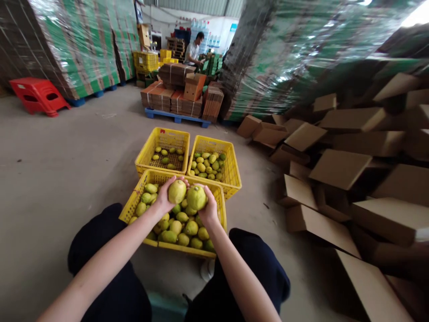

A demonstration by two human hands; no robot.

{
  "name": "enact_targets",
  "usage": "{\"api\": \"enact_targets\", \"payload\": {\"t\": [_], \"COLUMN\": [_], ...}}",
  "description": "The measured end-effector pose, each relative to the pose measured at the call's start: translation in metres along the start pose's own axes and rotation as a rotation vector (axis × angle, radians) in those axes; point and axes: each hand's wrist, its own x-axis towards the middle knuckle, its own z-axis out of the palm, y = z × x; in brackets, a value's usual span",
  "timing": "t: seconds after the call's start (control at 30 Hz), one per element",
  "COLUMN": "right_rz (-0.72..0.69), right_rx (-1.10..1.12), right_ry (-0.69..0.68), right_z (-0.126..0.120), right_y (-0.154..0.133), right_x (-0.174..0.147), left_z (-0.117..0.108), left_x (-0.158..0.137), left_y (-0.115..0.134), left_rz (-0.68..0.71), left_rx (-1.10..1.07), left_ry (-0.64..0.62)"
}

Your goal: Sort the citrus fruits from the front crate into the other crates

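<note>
My left hand [164, 197] is closed round a yellow-green lemon [177, 192], its fingers behind the fruit. Close beside it, my right hand [210, 209] grips a greener lemon [196, 197]. Both are held above the near yellow crate [219, 210], where many yellow and green lemons [176, 227] lie in a heap. Behind that stand two more yellow crates. The far left crate [142, 158] has several lemons scattered on its floor, while the far right crate [234, 174] has a fuller layer of them.
Empty cardboard boxes [340, 169] lie piled on the right. Flattened cartons [161, 99] sit on a blue pallet [177, 118] ahead. A red stool [38, 96] stands at left, near wrapped stacks [83, 44]. Another person [192, 51] works at the back.
</note>
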Motion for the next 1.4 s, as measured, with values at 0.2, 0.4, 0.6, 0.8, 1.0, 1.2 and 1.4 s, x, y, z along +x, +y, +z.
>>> {"api": "enact_targets", "payload": {"t": [0.2,0.4,0.6,0.8,1.0,1.2,1.4], "right_rz": [-0.007,0.215,0.397,0.285,0.207,0.157,0.125], "right_rx": [-0.063,0.144,0.291,0.260,0.231,0.186,0.169], "right_ry": [0.028,0.079,0.114,0.014,0.084,0.141,0.095], "right_z": [0.000,0.001,0.001,0.010,0.016,0.016,0.015], "right_y": [0.009,0.013,0.003,-0.017,-0.014,-0.006,-0.005], "right_x": [-0.003,-0.005,-0.004,-0.006,-0.003,-0.007,-0.010], "left_z": [-0.008,-0.009,-0.001,0.012,0.012,0.005,0.005], "left_x": [0.005,0.003,-0.004,-0.009,-0.008,-0.005,-0.005], "left_y": [0.001,-0.003,-0.008,-0.002,-0.002,-0.002,-0.003], "left_rz": [0.019,0.012,0.027,0.035,0.018,0.037,0.024], "left_rx": [0.096,0.114,-0.042,-0.069,-0.077,-0.041,-0.039], "left_ry": [-0.045,-0.077,-0.027,-0.055,-0.036,0.016,0.020]}}
